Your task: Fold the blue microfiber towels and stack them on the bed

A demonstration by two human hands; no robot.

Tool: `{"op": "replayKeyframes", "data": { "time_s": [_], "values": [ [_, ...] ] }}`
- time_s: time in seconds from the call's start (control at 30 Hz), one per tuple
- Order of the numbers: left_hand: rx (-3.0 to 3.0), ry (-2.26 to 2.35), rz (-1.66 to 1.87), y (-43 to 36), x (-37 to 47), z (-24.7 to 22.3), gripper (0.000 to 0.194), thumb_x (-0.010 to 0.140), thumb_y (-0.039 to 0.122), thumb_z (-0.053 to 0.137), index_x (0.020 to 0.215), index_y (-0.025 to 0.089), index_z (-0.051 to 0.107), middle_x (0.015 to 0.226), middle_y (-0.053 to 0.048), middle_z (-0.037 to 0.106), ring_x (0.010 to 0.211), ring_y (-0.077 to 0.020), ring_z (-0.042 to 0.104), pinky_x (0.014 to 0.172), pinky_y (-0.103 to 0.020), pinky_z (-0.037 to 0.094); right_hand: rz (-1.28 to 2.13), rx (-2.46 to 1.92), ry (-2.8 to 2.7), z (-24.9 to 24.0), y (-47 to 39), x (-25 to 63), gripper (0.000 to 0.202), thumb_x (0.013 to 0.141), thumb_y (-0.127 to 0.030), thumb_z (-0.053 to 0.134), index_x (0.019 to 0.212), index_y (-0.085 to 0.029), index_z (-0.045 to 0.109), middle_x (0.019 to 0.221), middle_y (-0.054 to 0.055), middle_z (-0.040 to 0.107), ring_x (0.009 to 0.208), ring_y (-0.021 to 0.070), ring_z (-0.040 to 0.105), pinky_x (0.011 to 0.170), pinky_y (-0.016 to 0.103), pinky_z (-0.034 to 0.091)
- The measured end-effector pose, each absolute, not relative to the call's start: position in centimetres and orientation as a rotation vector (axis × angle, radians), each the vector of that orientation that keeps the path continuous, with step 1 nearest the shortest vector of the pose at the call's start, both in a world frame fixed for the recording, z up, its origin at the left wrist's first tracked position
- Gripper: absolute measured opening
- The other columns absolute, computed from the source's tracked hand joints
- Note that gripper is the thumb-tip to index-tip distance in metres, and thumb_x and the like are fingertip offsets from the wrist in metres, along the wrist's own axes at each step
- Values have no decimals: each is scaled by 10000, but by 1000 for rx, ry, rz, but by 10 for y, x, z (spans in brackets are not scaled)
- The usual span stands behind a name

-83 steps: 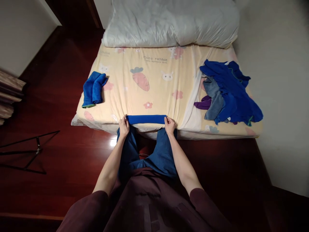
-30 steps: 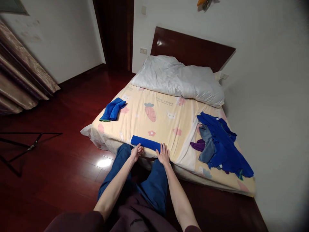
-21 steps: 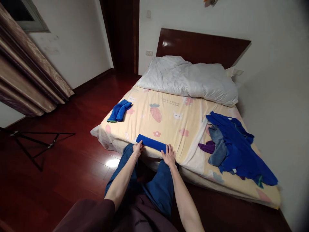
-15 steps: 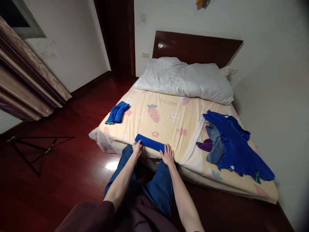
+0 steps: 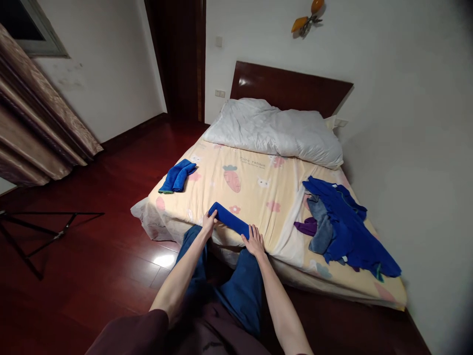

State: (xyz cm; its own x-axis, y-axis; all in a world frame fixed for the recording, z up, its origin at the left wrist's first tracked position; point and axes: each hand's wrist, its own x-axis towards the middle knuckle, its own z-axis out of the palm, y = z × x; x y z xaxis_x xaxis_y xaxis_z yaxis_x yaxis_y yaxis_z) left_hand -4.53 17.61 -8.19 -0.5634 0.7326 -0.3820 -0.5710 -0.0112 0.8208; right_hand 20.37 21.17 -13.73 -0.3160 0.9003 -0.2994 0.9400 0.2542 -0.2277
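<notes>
A blue towel (image 5: 232, 220), folded into a long narrow strip, lies at the near edge of the bed. My left hand (image 5: 209, 223) grips its left end, thumb on top and the other fingers partly hidden. On the right end rests my right hand (image 5: 254, 240), its fingers stretched out over the cloth. Farther left on the bed are blue rolled towels (image 5: 178, 176), side by side. A loose heap of blue cloths (image 5: 347, 222) lies to the right, with a grey cloth (image 5: 320, 224) and a purple cloth (image 5: 306, 227) at its left side.
The bed (image 5: 254, 195) has a cream patterned sheet, with a white quilt (image 5: 273, 129) bunched below the dark headboard (image 5: 288, 86). Black tripod legs (image 5: 55, 235) stand on the red floor at left. A curtain (image 5: 40, 118) hangs beyond them.
The folded towel has turned slightly, its left end swinging away from me and its right end nearer, both hands moving with it. The view has tilted up and shifted a little right.
</notes>
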Motion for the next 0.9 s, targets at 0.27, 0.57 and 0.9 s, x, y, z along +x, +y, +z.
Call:
{"op": "replayKeyframes", "data": {
  "time_s": [0.27, 0.57, 0.9],
  "values": [
    [609, 1232, 1674, 176, -48, -28, 359, 727, 398, 847, 946, 152, 705, 972, -111, 732, 947, -246, 695, 807, -353, 588, -909, 1810, 2744, -59, 245, 187, 931, 855, -635, 609, 1605, -169, 315, 1700, 137, 200, 1582, 290, 162, 1272, 471, 188],
    [1267, 1139, 1504, 182, -65, 30, 439, 854, 494, 698, 1143, 166, 655, 1189, -124, 704, 1120, -279, 664, 989, -432, 531, -1838, 1003, 2797, 53, 267, 108, 591, 648, -429, 856, 1158, -158, 730, 1070, 86, 769, 977, 252, 714, 937, 408, 555],
    [1317, 1288, 1432, 154, -115, -32, 944, 597, 481, 913, 1399, 193, 506, 1348, -155, 619, 1253, -341, 599, 1090, -521, 472, -2068, 1444, 2963, 81, 240, 46, 349, 695, -466, 836, 823, -150, 761, 829, 73, 776, 740, 220, 706, 753, 360, 597]
  ]
}}
